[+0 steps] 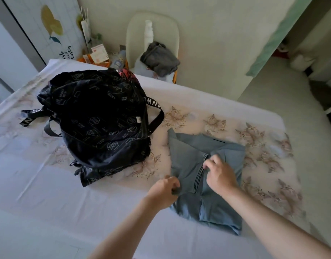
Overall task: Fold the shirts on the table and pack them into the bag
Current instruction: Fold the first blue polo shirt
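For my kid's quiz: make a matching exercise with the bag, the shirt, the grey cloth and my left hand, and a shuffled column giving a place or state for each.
Things:
1 bag
2 shirt
3 grey cloth
4 left hand

Places or states:
A lying on the chair behind the table
B pinching the shirt's left edge
C black, on the table
D blue-grey, partly folded

Pairs: 1-C; 2-D; 3-A; 4-B

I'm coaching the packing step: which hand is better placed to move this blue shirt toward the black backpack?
Probably the left hand: it pinches the shirt at the edge facing the backpack. The right hand pinches fabric near the shirt's middle, farther from the bag.
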The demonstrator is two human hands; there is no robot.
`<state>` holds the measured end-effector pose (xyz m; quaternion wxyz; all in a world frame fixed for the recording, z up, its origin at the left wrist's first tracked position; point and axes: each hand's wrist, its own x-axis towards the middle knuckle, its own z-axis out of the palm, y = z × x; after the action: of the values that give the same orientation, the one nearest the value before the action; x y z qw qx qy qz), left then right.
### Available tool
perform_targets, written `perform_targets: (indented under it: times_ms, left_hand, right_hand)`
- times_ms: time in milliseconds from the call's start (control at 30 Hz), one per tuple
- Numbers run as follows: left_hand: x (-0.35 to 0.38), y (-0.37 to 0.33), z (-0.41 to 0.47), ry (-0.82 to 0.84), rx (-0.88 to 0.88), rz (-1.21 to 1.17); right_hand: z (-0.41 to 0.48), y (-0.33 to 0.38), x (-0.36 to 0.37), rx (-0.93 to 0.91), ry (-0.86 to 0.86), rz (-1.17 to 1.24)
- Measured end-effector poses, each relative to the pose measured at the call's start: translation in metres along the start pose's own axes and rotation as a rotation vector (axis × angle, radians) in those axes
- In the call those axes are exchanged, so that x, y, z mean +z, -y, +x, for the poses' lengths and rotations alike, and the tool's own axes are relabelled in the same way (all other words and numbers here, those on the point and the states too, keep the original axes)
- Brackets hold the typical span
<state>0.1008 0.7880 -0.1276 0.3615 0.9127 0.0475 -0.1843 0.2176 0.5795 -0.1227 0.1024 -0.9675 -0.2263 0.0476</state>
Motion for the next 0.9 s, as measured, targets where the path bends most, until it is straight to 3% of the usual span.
perform_targets:
  times_ms: [100, 167, 333, 400, 500, 533, 667, 700, 800, 900]
  left_hand:
    - [0.001, 0.0, 0.0, -0.001, 0.01, 0.079]
    - [0.001, -0.001, -0.002, -0.042, 0.027, 0.083]
    - [0.001, 0.016, -0.029, -0.418, 0.093, -0.043]
    - [0.001, 0.023, -0.045, -0.271, 0.026, -0.001]
    - [0.002, 0.031, -0.056, 0.082, -0.127, 0.115]
    - [0.0, 0.027, -0.055, 0.065, -0.158, 0.124]
    - [-0.005, 0.013, -0.033, -0.447, -0.23, -0.018]
    - [-0.004, 0.011, -0.026, -0.478, -0.258, -0.033]
    - [0.007, 0.009, -0.012, -0.246, -0.382, 0.042]
    - [0.012, 0.008, -0.01, -0.152, -0.483, 0.045]
  right_hand:
    - [0.021, 0.014, 0.0, 0.004, -0.062, 0.053]
    - [0.034, 0.022, 0.005, -0.011, 0.054, -0.015]
    - [0.046, 0.032, 0.017, -0.148, 0.375, -0.173]
    - [0.045, 0.035, 0.022, -0.17, 0.359, -0.224]
    - [0.047, 0.044, 0.023, -0.232, 0.289, -0.298]
    - [0.05, 0.048, 0.02, -0.254, 0.251, -0.298]
    - [0.071, 0.066, 0.01, -0.466, 0.221, -0.246]
    - [0.078, 0.071, 0.01, -0.54, 0.25, -0.267]
    - [0.097, 0.083, 0.014, -0.746, 0.316, -0.401]
    - [0.104, 0.086, 0.012, -0.738, 0.428, -0.535]
